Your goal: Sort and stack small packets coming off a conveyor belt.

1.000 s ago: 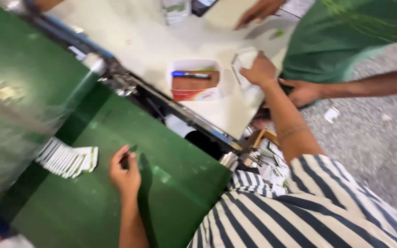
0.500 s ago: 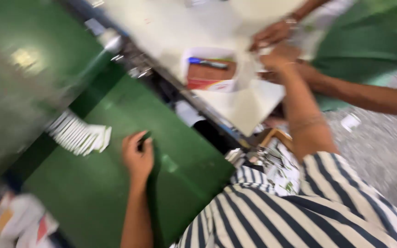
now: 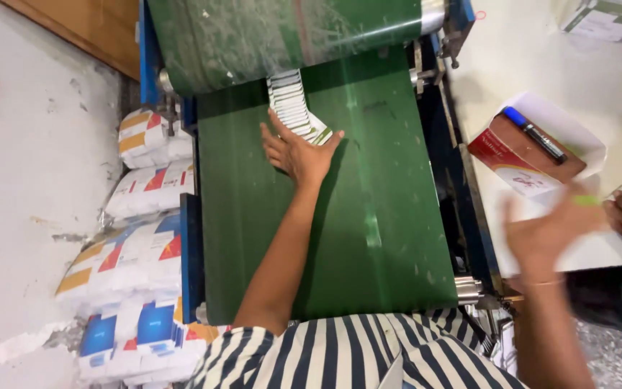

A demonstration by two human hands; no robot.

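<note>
Overlapping small white cards trail down the green conveyor belt from its far edge; left hand, fingers spread, touches them; blurred right hand, fingers spread, hovers at the white tabletop's near edge.

A packing workshop or small factory: a green conveyor belt carries small cartons, with bundled packs stacked on the floor beside it

left hand flat on green belt, touching row of small white packs; right hand blurry, open, over white table; blue marker near
</note>
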